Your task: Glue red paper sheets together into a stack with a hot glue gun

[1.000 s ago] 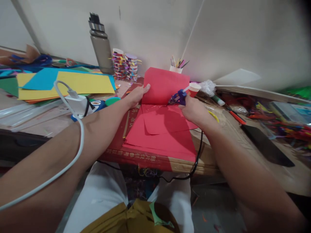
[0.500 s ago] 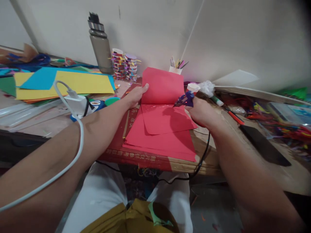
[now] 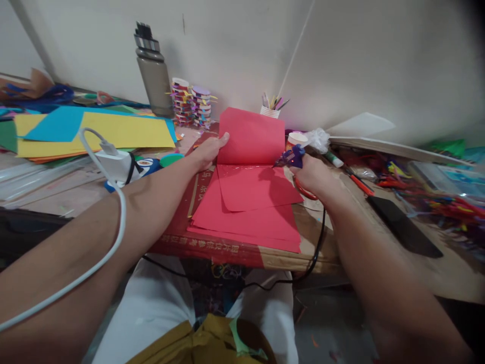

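My left hand pinches the left edge of a red paper sheet and holds its far half lifted upright. The near half lies on a stack of red sheets on top of a large red book. My right hand grips a purple glue gun, nozzle pointing left at the right end of the fold line. A shiny line runs along that fold. The gun's black cord hangs off the table's front edge.
Yellow and blue paper sheets lie at the left, with a white charger and its cable over my left arm. A grey bottle, decorated cup stacks, a paper cup, a black phone and craft clutter surround the book.
My right hand with the glue gun has drawn rightward along the fold to the sheet's right edge. My left hand has kept the flap raised.
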Demonstrator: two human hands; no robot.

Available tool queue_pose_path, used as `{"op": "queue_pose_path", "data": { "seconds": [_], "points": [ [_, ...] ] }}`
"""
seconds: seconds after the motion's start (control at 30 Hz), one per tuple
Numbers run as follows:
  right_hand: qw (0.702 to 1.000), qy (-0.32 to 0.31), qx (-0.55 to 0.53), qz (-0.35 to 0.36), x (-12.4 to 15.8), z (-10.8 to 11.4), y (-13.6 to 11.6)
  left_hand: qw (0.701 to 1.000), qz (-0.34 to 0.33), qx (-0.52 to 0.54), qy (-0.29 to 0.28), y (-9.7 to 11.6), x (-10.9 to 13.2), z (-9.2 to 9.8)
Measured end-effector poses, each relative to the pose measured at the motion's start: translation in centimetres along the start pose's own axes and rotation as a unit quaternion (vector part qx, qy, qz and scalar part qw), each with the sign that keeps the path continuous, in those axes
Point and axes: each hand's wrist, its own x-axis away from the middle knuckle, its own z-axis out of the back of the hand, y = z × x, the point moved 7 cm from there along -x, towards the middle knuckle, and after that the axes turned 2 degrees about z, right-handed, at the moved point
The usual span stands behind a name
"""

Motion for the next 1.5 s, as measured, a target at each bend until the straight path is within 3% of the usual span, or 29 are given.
{"op": "queue_pose_path", "data": {
  "seconds": [0.2, 0.4, 0.77, 1.1, 1.5],
  "points": [
    [0.998, -0.011, -0.042, 0.037, 0.0, -0.9, -1.1, 1.000, -0.006, -0.016, -0.017, 0.0, -0.1, -0.1],
    [1.000, 0.009, -0.009, 0.003, -0.1, -0.4, 0.2, 0.999, -0.012, -0.039, 0.004, 0.2, -0.1, 0.0],
    [1.000, 0.000, 0.003, -0.018, -0.7, -0.4, 1.4, 0.999, 0.001, -0.035, -0.011, 0.5, 0.6, -0.5],
    [1.000, -0.016, 0.019, 0.006, -0.2, 0.8, 2.0, 1.000, 0.000, -0.010, 0.013, 0.7, 0.6, -0.4],
    [1.000, -0.004, 0.015, -0.001, -1.4, -0.1, 2.0, 1.000, -0.001, -0.006, 0.010, 0.6, 0.3, -0.3]
  ]
}}
